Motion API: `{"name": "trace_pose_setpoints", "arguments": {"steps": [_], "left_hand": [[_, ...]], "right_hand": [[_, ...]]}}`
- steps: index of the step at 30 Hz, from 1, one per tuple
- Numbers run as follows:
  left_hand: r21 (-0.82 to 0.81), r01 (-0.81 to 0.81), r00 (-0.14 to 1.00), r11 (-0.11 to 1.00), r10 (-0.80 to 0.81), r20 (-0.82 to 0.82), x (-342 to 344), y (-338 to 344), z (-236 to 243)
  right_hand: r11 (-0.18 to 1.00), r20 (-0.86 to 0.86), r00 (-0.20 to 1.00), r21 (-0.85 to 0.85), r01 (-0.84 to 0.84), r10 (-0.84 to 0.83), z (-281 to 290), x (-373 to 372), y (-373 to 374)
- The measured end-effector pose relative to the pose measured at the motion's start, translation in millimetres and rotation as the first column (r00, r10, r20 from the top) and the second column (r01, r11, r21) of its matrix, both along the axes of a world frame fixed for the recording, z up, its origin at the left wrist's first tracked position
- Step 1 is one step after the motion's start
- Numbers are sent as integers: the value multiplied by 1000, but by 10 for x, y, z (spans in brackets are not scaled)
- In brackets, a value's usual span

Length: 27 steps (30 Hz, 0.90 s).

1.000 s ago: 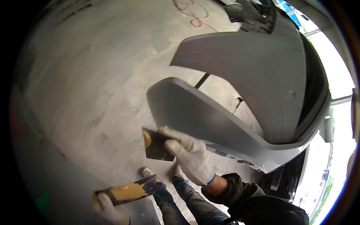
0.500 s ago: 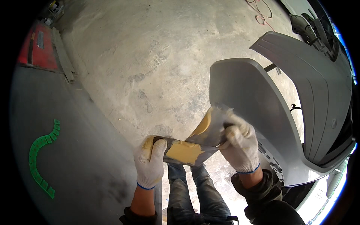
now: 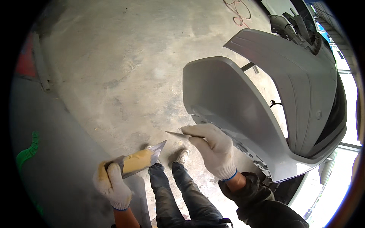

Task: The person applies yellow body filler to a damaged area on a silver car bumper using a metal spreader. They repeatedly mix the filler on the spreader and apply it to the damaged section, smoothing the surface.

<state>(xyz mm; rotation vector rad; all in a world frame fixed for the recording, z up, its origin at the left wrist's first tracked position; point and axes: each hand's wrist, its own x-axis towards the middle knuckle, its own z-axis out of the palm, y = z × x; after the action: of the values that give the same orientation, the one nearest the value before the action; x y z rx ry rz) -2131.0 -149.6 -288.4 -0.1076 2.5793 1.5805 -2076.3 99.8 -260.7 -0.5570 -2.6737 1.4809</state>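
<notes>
My left hand (image 3: 113, 185), in a white knit glove, grips a flat metal board (image 3: 141, 162) loaded with yellow body filler. In my right hand (image 3: 211, 148), also gloved, is a thin metal spreader (image 3: 174, 133), seen edge-on and pointing left toward the board. The two tools are apart. Just right of my right hand stands a grey primed car bumper (image 3: 232, 110), its lower edge close to my fingers. My legs in dark jeans (image 3: 182, 193) and my shoes show below.
A second grey bumper panel (image 3: 304, 87) stands behind the first at the right. Concrete floor (image 3: 125, 64) spreads to the left and top. A dark grey surface (image 3: 57, 159) with a green strip (image 3: 26, 152) fills the lower left. Dark car parts (image 3: 292, 26) lie at the top right.
Half a second ago the spreader was pressed against the filler board between both hands. Now my hands have parted: the board has gone down-left, the spreader right toward the bumper.
</notes>
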Motion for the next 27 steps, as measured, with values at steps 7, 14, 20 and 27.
{"name": "trace_pose_setpoints", "arguments": {"steps": [7, 14, 20, 27], "left_hand": [[81, -173, 983, 982, 167, 76, 350, 193, -40], [216, -209, 948, 954, 142, 286, 506, 183, -103], [-9, 13, 966, 1000, -11, 258, 652, 262, -12], [93, 227, 856, 969, -244, 456, 550, 57, -69]], "right_hand": [[718, 407, 882, -538, 442, -239, -179, 42, -411], [687, 489, 849, -548, 478, -201, -234, 111, -710], [653, 554, 775, -471, 593, -304, -223, 65, -905], [712, 26, 911, -615, 338, -411, -170, 130, -708]]}}
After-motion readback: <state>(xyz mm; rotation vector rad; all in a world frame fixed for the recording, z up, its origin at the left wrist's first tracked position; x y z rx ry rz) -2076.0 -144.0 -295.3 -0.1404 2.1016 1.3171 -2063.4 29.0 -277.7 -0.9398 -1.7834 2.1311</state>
